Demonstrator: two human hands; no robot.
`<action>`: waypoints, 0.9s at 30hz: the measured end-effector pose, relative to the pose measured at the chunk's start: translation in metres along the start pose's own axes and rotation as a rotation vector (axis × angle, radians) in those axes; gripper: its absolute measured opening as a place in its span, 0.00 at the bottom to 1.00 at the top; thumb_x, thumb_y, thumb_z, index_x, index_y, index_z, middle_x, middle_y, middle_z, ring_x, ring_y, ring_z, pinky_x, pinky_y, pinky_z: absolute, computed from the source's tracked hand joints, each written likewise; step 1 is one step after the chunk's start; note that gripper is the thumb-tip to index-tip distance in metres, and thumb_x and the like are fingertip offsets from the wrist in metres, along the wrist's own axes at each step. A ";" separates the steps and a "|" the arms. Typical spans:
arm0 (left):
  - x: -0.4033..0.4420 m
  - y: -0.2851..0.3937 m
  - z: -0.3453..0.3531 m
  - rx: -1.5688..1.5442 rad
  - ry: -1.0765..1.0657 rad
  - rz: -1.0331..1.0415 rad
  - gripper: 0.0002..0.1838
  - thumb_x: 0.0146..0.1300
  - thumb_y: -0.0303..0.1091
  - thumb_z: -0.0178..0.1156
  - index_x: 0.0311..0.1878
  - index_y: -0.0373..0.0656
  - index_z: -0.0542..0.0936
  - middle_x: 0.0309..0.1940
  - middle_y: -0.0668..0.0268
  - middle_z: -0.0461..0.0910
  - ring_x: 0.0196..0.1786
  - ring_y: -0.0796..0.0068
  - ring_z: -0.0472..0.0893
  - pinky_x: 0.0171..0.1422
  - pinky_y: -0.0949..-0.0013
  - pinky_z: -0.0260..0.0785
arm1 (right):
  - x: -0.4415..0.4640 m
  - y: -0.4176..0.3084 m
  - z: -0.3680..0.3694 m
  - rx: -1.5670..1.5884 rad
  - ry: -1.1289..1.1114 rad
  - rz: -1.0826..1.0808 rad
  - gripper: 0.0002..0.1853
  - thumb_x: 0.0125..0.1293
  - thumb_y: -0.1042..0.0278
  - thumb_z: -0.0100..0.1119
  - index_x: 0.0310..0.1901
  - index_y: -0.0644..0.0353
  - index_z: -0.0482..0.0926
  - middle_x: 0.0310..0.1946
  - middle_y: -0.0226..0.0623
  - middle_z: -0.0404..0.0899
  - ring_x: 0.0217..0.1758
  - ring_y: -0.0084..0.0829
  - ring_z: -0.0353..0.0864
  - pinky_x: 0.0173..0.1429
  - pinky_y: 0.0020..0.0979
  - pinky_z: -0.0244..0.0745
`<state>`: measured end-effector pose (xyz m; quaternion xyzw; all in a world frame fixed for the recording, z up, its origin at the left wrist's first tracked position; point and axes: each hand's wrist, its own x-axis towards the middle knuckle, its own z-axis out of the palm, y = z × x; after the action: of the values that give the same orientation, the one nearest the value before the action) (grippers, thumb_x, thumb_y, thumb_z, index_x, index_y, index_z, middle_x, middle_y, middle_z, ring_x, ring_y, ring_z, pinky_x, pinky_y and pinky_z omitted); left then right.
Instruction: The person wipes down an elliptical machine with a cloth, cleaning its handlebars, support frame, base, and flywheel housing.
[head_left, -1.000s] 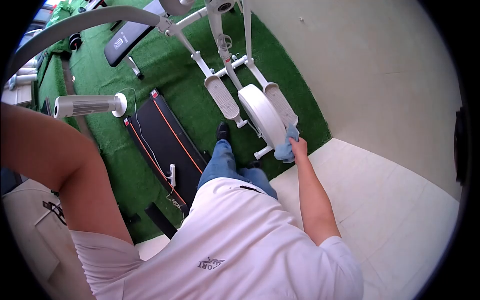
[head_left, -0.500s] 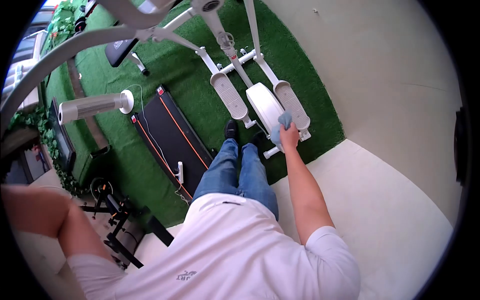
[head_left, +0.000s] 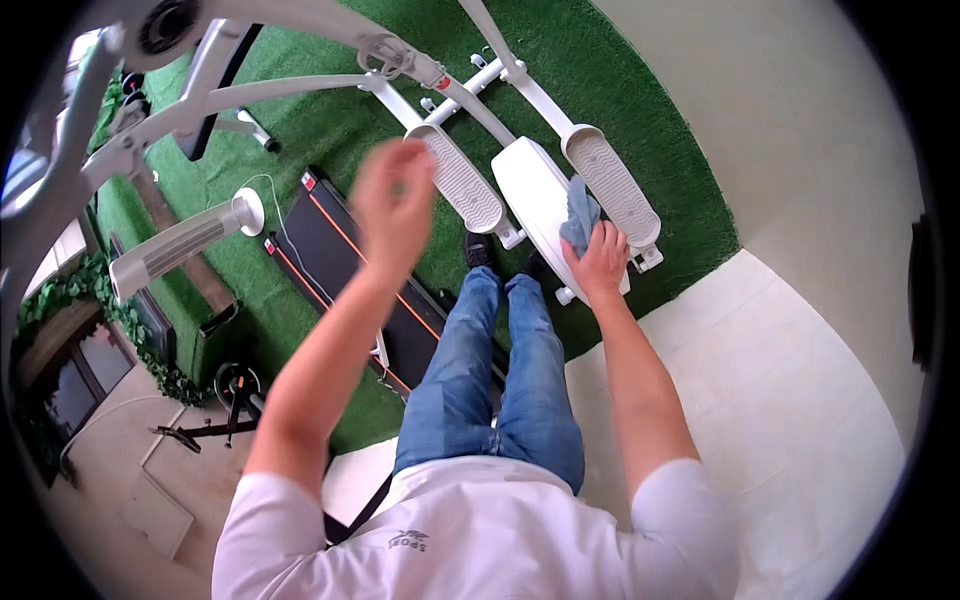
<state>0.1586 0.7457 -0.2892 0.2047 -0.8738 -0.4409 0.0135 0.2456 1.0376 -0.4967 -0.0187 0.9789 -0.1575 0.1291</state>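
A white elliptical machine has a rounded white rear cover (head_left: 532, 185) between two ribbed foot pedals, the left pedal (head_left: 455, 178) and the right pedal (head_left: 612, 182). My right hand (head_left: 600, 258) is on the cover near its rear end, with its fingers against a crumpled blue cloth (head_left: 580, 212) that lies on the cover. My left hand (head_left: 393, 205) is raised in front of the left pedal. It is blurred by motion, its fingers look curled, and whether anything is in them cannot be made out.
Below my left arm lies a black walking pad (head_left: 345, 262) with orange stripes. A white tower fan (head_left: 185, 245) stands on green turf (head_left: 660, 120). The machine's pale frame (head_left: 290, 95) crosses the upper left. A beige wall (head_left: 800, 120) and pale floor tiles (head_left: 760, 370) are at the right.
My left hand has come into view from the left, over the machine. My right hand has shifted slightly right with the cloth, and its fingers are more spread. The view has turned and moved closer.
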 end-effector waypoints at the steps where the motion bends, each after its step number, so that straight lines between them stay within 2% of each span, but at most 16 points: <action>1: 0.006 -0.073 0.058 0.044 -0.099 -0.026 0.19 0.66 0.38 0.65 0.57 0.40 0.79 0.49 0.57 0.82 0.45 0.68 0.81 0.51 0.65 0.75 | 0.002 0.002 0.000 0.000 0.002 0.005 0.36 0.53 0.42 0.70 0.54 0.64 0.72 0.54 0.45 0.71 0.59 0.47 0.68 0.65 0.52 0.63; 2: 0.003 -0.147 0.110 0.288 -0.116 0.006 0.24 0.63 0.39 0.68 0.59 0.37 0.77 0.52 0.52 0.82 0.50 0.59 0.82 0.56 0.61 0.75 | -0.001 0.004 -0.002 0.003 0.043 -0.079 0.42 0.51 0.40 0.71 0.58 0.66 0.70 0.58 0.47 0.69 0.61 0.49 0.67 0.67 0.51 0.61; 3: -0.006 -0.186 0.142 0.365 -0.206 -0.029 0.31 0.60 0.39 0.67 0.63 0.32 0.71 0.56 0.46 0.79 0.60 0.47 0.78 0.65 0.51 0.70 | -0.002 0.006 -0.001 0.003 0.089 -0.161 0.48 0.49 0.38 0.72 0.63 0.68 0.67 0.62 0.49 0.68 0.63 0.50 0.66 0.68 0.51 0.60; 4: -0.015 -0.239 0.172 0.455 -0.304 0.031 0.38 0.59 0.41 0.69 0.69 0.32 0.67 0.63 0.45 0.74 0.66 0.46 0.74 0.70 0.55 0.67 | -0.003 0.012 0.003 0.027 0.088 -0.202 0.58 0.46 0.34 0.73 0.69 0.71 0.60 0.68 0.54 0.63 0.66 0.55 0.63 0.70 0.52 0.59; 5: -0.020 -0.267 0.192 0.588 -0.486 -0.052 0.47 0.58 0.44 0.70 0.73 0.31 0.59 0.73 0.42 0.61 0.75 0.46 0.63 0.77 0.56 0.59 | -0.003 0.014 0.006 0.015 0.076 -0.208 0.58 0.46 0.34 0.73 0.69 0.71 0.60 0.68 0.54 0.63 0.66 0.55 0.63 0.70 0.52 0.59; 7: -0.027 -0.287 0.216 0.726 -0.585 -0.115 0.54 0.57 0.47 0.70 0.76 0.28 0.51 0.78 0.41 0.47 0.80 0.45 0.51 0.81 0.56 0.50 | 0.001 0.011 0.007 0.088 0.090 -0.301 0.61 0.45 0.33 0.73 0.70 0.71 0.58 0.69 0.56 0.61 0.66 0.58 0.64 0.70 0.55 0.59; 11: -0.041 -0.324 0.251 0.749 -0.650 -0.193 0.56 0.58 0.47 0.70 0.77 0.27 0.46 0.79 0.40 0.42 0.82 0.45 0.45 0.82 0.55 0.47 | 0.004 0.005 0.012 0.004 -0.015 -0.305 0.65 0.38 0.35 0.77 0.70 0.73 0.57 0.69 0.59 0.62 0.67 0.59 0.64 0.70 0.53 0.63; 12: -0.046 -0.336 0.260 0.730 -0.617 -0.197 0.56 0.58 0.47 0.70 0.76 0.26 0.46 0.79 0.38 0.41 0.82 0.44 0.44 0.83 0.55 0.46 | 0.003 0.002 0.015 -0.007 -0.008 -0.280 0.64 0.36 0.39 0.79 0.70 0.73 0.58 0.68 0.58 0.63 0.67 0.58 0.66 0.69 0.51 0.66; 19: -0.065 -0.373 0.284 0.679 -0.507 -0.112 0.56 0.57 0.45 0.70 0.75 0.22 0.47 0.77 0.32 0.38 0.81 0.35 0.41 0.83 0.54 0.44 | 0.006 -0.004 0.027 -0.030 0.016 -0.271 0.62 0.35 0.46 0.80 0.69 0.73 0.59 0.68 0.58 0.64 0.65 0.58 0.69 0.66 0.51 0.70; 25: -0.066 -0.381 0.293 0.663 -0.553 -0.135 0.55 0.59 0.45 0.68 0.75 0.21 0.46 0.78 0.32 0.37 0.81 0.35 0.40 0.84 0.52 0.42 | 0.007 -0.005 0.026 -0.041 -0.001 -0.270 0.61 0.35 0.47 0.79 0.68 0.73 0.60 0.67 0.59 0.64 0.65 0.58 0.68 0.67 0.53 0.69; 27: -0.068 -0.381 0.295 0.727 -0.594 -0.162 0.55 0.62 0.50 0.66 0.76 0.24 0.45 0.79 0.36 0.36 0.82 0.40 0.37 0.84 0.54 0.38 | 0.006 -0.009 0.024 -0.040 -0.013 -0.254 0.60 0.35 0.47 0.79 0.68 0.73 0.60 0.68 0.59 0.63 0.66 0.58 0.68 0.67 0.53 0.69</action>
<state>0.2925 0.7957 -0.7544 0.1287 -0.9187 -0.1454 -0.3440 0.2460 1.0213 -0.5178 -0.1462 0.9707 -0.1529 0.1142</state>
